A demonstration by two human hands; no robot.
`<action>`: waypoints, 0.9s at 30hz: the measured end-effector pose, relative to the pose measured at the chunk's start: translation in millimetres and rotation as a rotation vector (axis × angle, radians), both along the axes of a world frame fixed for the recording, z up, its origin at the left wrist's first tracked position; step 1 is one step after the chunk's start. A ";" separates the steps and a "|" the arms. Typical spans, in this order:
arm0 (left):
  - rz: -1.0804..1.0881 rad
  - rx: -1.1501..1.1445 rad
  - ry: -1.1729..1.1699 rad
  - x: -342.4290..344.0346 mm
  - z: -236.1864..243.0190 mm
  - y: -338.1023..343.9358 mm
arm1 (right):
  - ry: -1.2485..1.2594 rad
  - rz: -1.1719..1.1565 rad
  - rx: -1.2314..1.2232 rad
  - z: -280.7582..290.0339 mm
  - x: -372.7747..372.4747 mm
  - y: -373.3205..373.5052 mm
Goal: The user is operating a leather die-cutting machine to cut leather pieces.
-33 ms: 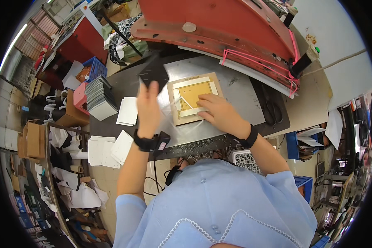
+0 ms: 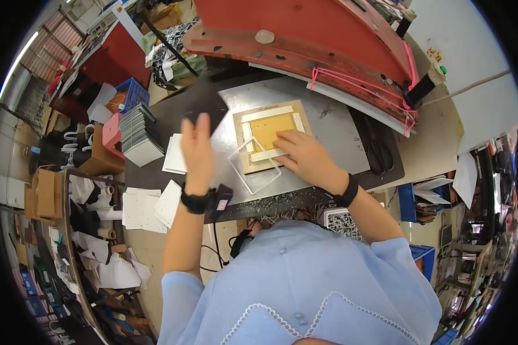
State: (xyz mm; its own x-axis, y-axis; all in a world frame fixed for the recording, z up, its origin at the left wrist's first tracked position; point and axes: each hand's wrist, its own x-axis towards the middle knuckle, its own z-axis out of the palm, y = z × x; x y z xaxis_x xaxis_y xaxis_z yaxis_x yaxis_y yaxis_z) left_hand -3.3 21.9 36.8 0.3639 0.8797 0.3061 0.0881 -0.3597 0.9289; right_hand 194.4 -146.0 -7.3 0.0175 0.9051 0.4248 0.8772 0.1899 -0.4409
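Observation:
My left hand (image 2: 197, 154) is raised over the left of the table, its fingers closed on a flat black sheet (image 2: 204, 106) that is blurred by motion. A square cutting die (image 2: 269, 131), with a yellow middle and cream strips around it on a tan base, lies on the metal plate. On its right part rests my right hand (image 2: 312, 158), fingers apart, thumb near the die's front edge. A thin white square frame (image 2: 263, 187) sits tilted across the die's near left corner and the metal plate; whether it touches them I cannot tell.
The red machine (image 2: 305, 46) overhangs the back of the table. A stack of grey-edged pieces (image 2: 139, 141) and white sheets (image 2: 175, 154) stand on the left. Black scissors (image 2: 379, 152) lie at the right. Small scraps (image 2: 270, 205) line the metal plate's (image 2: 339, 135) near edge.
My left hand has moved a little left with the black sheet. The white frame, earlier blurred over the die, has shifted toward me and now shows whole. My right hand has barely moved.

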 end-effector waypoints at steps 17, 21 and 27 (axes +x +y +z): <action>0.064 0.560 0.974 -152.2 -24.8 -64.3 | 0.259 -0.095 -0.171 -2.3 -55.0 -18.3; -0.089 0.498 0.743 -100.4 -24.1 -59.7 | 0.497 -0.085 -0.299 37.5 -18.5 -58.4; -0.273 0.450 0.627 -50.1 -30.4 -57.8 | 0.461 -0.380 -0.815 62.2 71.1 -194.3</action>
